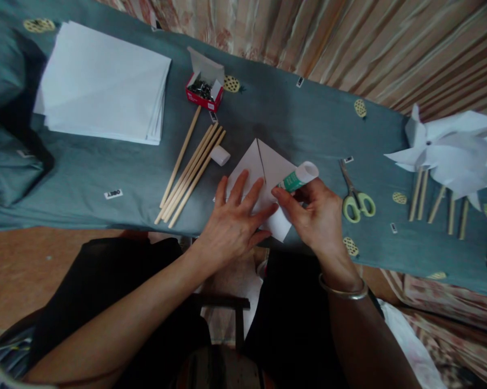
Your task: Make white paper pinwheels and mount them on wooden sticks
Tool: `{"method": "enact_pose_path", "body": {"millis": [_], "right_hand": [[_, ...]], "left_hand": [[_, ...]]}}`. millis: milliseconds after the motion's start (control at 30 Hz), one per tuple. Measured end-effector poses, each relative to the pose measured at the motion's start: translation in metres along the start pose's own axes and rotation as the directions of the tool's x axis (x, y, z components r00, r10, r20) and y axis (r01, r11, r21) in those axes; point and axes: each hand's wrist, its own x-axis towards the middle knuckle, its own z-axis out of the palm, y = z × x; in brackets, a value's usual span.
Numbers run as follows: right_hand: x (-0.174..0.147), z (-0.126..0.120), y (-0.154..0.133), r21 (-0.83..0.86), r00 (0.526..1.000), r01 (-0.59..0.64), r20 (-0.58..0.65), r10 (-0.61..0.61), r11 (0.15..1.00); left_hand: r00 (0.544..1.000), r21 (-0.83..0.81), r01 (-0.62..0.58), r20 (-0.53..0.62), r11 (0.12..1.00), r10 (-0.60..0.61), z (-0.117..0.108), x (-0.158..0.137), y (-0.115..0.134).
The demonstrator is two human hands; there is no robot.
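A white square of paper (278, 162) with a dark slit from its far corner lies at the table's near edge, one corner reaching toward me. My left hand (237, 219) rests flat on it, fingers spread. In my right hand (314, 213) is a green and white glue stick (295, 177), tilted low over the paper; its tip is hidden, so I cannot tell whether it touches. The white glue cap (220, 155) lies left of the paper. Beside the cap are several wooden sticks (192, 173). Right of my right hand lie scissors with green handles (359, 206).
A stack of white paper (105, 84) lies at the far left. Behind the sticks stands an open red box of metal pins (205, 97). Finished paper pinwheels (449, 148) on sticks lie at the right. A pleated curtain (308, 38) hangs along the table's far edge.
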Motion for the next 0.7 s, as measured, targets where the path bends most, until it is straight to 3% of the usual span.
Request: {"method": "enact_pose_path", "body": {"millis": [333,700], "right_hand": [[0.0034,0.0051,0.001,-0.004,0.998,-0.043,-0.042,0.043,0.999],[0.0066,0.0087,-0.0011,-0.029,0.999,0.0,-0.046,-0.001,1.0]], "left_hand": [[1.0,0.004,-0.006,0.006,1.0,0.006,-0.0003,0.0006,0.0002],[1.0,-0.017,0.005,0.018,1.0,-0.005,-0.0018,0.0008,0.001]]}}
